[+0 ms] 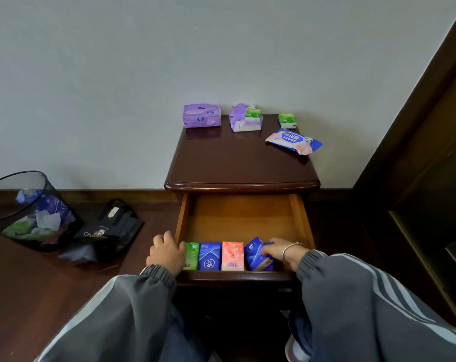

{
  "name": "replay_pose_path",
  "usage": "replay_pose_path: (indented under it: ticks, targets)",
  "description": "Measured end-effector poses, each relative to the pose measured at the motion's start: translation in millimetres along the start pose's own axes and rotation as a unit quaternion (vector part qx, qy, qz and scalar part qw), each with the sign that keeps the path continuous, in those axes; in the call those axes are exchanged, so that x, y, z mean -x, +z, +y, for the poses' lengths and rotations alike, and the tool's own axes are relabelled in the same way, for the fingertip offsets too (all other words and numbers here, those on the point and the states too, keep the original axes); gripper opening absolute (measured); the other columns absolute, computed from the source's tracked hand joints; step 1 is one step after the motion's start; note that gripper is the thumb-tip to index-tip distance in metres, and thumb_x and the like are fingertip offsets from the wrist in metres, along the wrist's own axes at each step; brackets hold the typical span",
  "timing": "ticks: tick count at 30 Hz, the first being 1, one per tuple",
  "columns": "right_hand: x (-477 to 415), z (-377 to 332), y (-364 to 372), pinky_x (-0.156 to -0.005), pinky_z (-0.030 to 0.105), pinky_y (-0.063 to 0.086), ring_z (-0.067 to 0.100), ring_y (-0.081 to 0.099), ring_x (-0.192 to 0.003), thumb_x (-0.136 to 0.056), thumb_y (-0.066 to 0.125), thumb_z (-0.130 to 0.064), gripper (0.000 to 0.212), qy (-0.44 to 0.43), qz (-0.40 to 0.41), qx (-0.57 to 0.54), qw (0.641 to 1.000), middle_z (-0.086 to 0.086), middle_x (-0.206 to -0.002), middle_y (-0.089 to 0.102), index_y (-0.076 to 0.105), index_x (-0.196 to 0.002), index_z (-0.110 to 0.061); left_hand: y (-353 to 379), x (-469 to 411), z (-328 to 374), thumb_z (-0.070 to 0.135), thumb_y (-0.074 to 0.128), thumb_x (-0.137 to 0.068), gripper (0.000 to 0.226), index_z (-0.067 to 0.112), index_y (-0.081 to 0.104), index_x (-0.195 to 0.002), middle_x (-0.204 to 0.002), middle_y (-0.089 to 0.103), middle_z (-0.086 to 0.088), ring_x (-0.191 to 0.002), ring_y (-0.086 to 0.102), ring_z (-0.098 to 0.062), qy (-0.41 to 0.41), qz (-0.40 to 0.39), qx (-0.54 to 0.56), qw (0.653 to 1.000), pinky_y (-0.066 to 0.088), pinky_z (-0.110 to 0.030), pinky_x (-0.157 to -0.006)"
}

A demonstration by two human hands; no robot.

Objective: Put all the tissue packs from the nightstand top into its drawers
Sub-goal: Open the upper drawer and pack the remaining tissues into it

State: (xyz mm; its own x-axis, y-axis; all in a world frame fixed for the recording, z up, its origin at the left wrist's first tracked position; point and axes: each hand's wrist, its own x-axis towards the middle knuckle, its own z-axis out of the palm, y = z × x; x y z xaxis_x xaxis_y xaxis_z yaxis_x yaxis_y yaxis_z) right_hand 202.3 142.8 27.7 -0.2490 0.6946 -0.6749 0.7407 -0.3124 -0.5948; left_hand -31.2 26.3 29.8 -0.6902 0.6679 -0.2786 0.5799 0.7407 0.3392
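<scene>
To my left on the floor stands a black mesh wastebasket (25,212) with crumpled wrappers inside, and a black bag (109,231) slumps just beside it. A dark wooden door frame (417,152) runs up my right side. None of this blocks the nightstand (237,163), whose top drawer (242,220) is pulled out toward me; its back half is bare wood.

Along the drawer's front edge I count 4 packs in a row: 1 green pack (192,256) at the left, 1 blue pack (209,256), 1 pink pack (232,256), then another blue pack (257,254) tilted at the right end. My right hand (276,250) has its grip closed around that tilted blue pack, a bracelet showing at the wrist. My left hand (166,250) rests on the drawer's left front corner, fingers curled against the green pack; I cannot tell whether that grip clamps anything.

On the nightstand top 5 packs remain: 1 purple pack (201,115) at the back left, 1 opened purple pack (241,121) with 1 small green pack (253,112) resting on top of it, 1 more small green pack (287,120) at the back right, and 1 flat blue-and-pink wipes pack (295,140) near the right edge.
</scene>
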Motion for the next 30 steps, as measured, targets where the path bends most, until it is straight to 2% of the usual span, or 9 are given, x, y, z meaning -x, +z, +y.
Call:
replay_pose_path:
  ticks: [3,5,9,14,18,21,23,26,30]
  targets:
    - [2.0,-4.1,5.6,-0.100,0.032,0.036,0.029,0.047,-0.122,-0.093,0.043,-0.026,0.036,-0.002,0.088,0.220,0.972,0.012,-0.130,0.053,0.055,-0.122,-0.010,7.9,2.5,-8.3,0.040,0.035,-0.098,0.039,0.014,0.045,-0.125,-0.133,0.048,-0.010,-0.118,0.052,-0.034,0.020,-0.031,-0.039,0.999,0.040,-0.041,-0.094]
    - [4.7,-3.7,7.0,-0.098,0.030,0.036,0.028,0.048,-0.120,-0.095,0.041,-0.025,0.033,0.002,0.114,0.240,0.964,0.012,-0.129,0.054,0.057,-0.119,-0.009,10.0,4.9,-8.8,0.040,0.032,-0.098,0.034,0.014,0.047,-0.114,-0.127,0.055,-0.009,-0.112,0.057,-0.032,0.031,-0.018,-0.047,0.998,0.041,-0.040,-0.087]
    - [3.0,3.0,3.8,-0.085,0.028,0.042,0.029,0.056,-0.113,-0.091,0.051,-0.017,0.035,-0.027,0.113,0.202,0.973,0.015,-0.126,0.058,0.056,-0.121,0.000,10.9,5.7,-8.1,0.040,0.030,-0.098,0.028,0.015,0.043,-0.102,-0.120,0.060,-0.007,-0.104,0.061,-0.031,0.042,-0.006,-0.056,0.998,0.039,-0.038,-0.077]
    - [5.1,5.3,15.8,-0.060,0.029,0.047,0.025,0.057,-0.082,-0.077,0.053,0.015,0.044,-0.032,0.004,-0.011,0.999,0.019,-0.107,0.064,0.054,-0.121,0.006,13.3,3.8,-8.7,0.041,0.030,-0.097,0.030,0.015,0.044,-0.104,-0.120,0.060,-0.007,-0.103,0.062,-0.031,0.043,0.000,-0.066,0.997,0.037,-0.037,-0.074]
    - [4.8,2.2,9.2,-0.080,0.037,0.051,0.027,0.059,-0.098,-0.083,0.054,0.009,0.050,-0.004,-0.055,0.001,0.998,0.019,-0.121,0.060,0.046,-0.131,0.000,14.0,3.4,-10.5,0.041,0.030,-0.097,0.031,0.015,0.045,-0.107,-0.121,0.060,-0.007,-0.105,0.061,-0.031,0.044,0.002,-0.067,0.997,0.040,-0.038,-0.078]
    - [1.3,-5.3,6.2,-0.077,0.035,0.049,0.026,0.057,-0.102,-0.090,0.052,-0.003,0.064,0.023,-0.018,0.010,1.000,0.016,-0.132,0.051,0.023,-0.146,-0.012,13.5,3.6,-9.5,0.041,0.030,-0.096,0.032,0.015,0.045,-0.107,-0.121,0.060,-0.006,-0.105,0.061,-0.031,0.043,0.002,-0.066,0.997,0.041,-0.038,-0.079]
    - [-2.0,-9.4,9.5,-0.084,0.038,0.050,0.029,0.058,-0.110,-0.092,0.048,-0.006,0.059,0.017,-0.011,-0.006,1.000,0.016,-0.133,0.051,0.025,-0.146,-0.012,13.4,3.7,-9.0,0.041,0.030,-0.096,0.032,0.015,0.045,-0.107,-0.120,0.061,-0.007,-0.104,0.061,-0.031,0.045,0.002,-0.067,0.997,0.041,-0.039,-0.079]
    - [-1.6,-9.1,17.0,-0.086,0.037,0.049,0.028,0.059,-0.103,-0.090,0.051,-0.013,0.043,-0.023,-0.018,0.134,0.991,0.017,-0.126,0.057,0.042,-0.132,-0.008,13.5,3.9,-9.8,0.041,0.030,-0.097,0.032,0.015,0.045,-0.106,-0.120,0.061,-0.006,-0.104,0.061,-0.031,0.048,0.003,-0.066,0.997,0.040,-0.038,-0.078]
    - [-4.1,-13.0,11.3,-0.104,0.037,0.039,0.029,0.048,-0.124,-0.093,0.046,-0.036,0.051,-0.058,-0.016,0.302,0.951,0.013,-0.138,0.048,0.041,-0.135,-0.007,12.6,4.5,-9.0,0.041,0.029,-0.097,0.032,0.015,0.045,-0.106,-0.121,0.060,-0.006,-0.104,0.061,-0.030,0.048,0.003,-0.066,0.997,0.039,-0.037,-0.076]
